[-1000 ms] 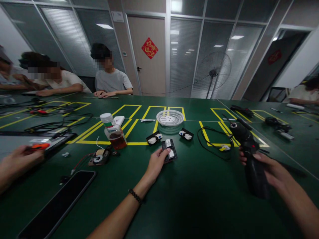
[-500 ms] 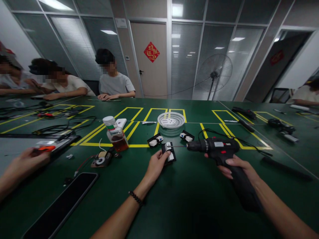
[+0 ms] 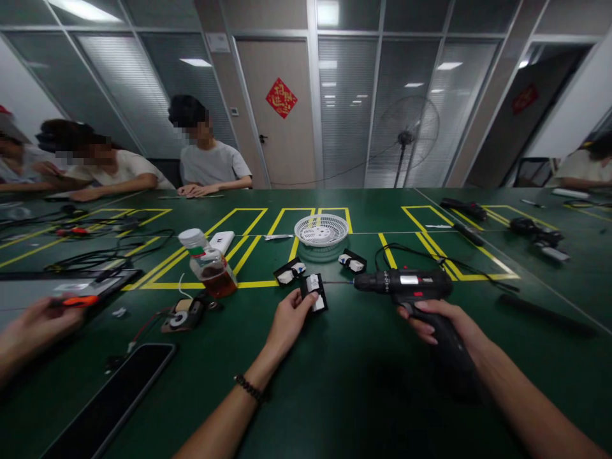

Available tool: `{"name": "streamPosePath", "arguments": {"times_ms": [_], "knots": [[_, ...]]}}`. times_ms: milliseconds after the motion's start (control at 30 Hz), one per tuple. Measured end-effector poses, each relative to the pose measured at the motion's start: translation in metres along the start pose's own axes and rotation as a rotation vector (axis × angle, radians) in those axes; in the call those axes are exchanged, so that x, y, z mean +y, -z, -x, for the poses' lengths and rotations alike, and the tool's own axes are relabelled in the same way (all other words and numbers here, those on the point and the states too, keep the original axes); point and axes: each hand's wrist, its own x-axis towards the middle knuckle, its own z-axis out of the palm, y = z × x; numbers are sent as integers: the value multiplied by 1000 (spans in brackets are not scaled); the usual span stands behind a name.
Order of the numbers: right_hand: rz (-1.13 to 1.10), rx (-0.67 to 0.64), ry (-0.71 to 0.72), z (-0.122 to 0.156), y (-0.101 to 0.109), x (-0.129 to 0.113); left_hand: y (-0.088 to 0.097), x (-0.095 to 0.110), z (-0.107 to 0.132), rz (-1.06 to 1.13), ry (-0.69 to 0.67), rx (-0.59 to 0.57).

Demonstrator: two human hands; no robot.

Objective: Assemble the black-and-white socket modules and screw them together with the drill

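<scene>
My left hand [image 3: 289, 319] pinches a small black bracket-like part with a white block [image 3: 314, 301] on it, thumb on top. In my right hand [image 3: 444, 322] is a black cordless drill [image 3: 406, 281], held by its grip and pointing left. Its long thin bit [image 3: 338, 282] reaches the right edge of the part; whether the tip sits in a screw is too small to tell. Two similar black-and-white parts, one to the left [image 3: 291, 272] and another to the right [image 3: 352, 261], lie just beyond my hands. Behind them stands a white slotted basket [image 3: 321, 231].
A bottle of brown liquid [image 3: 217, 274], a small motor-like assembly with wires [image 3: 184, 315] and a phone [image 3: 115, 401] lie left. Another person's hand [image 3: 41, 331] holds an orange-handled tool [image 3: 80, 301]. Black cables [image 3: 459, 262] trail behind the drill. People sit across the green table [image 3: 363, 382].
The view has shifted a little, so most things appear farther left. My left hand keeps its hold on the part, and the drill stays lined up with the part's right edge.
</scene>
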Motion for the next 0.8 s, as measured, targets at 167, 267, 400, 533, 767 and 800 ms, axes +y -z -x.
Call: {"name": "streamPosePath", "arguments": {"times_ms": [167, 267, 400, 533, 767, 800], "knots": [[291, 85, 72, 2, -1, 2, 2, 0, -1, -18, 9, 30], [329, 64, 80, 4, -1, 4, 2, 2, 1, -32, 16, 25], [339, 18, 69, 10, -4, 5, 2, 2, 2, -21, -1, 33], [329, 4, 72, 14, -9, 8, 3, 0, 2, -32, -47, 55], [342, -40, 14, 15, -12, 11, 3, 5, 7, -74, -79, 69], [348, -30, 9, 16, -12, 11, 3, 6, 7, -81, -81, 67]]}}
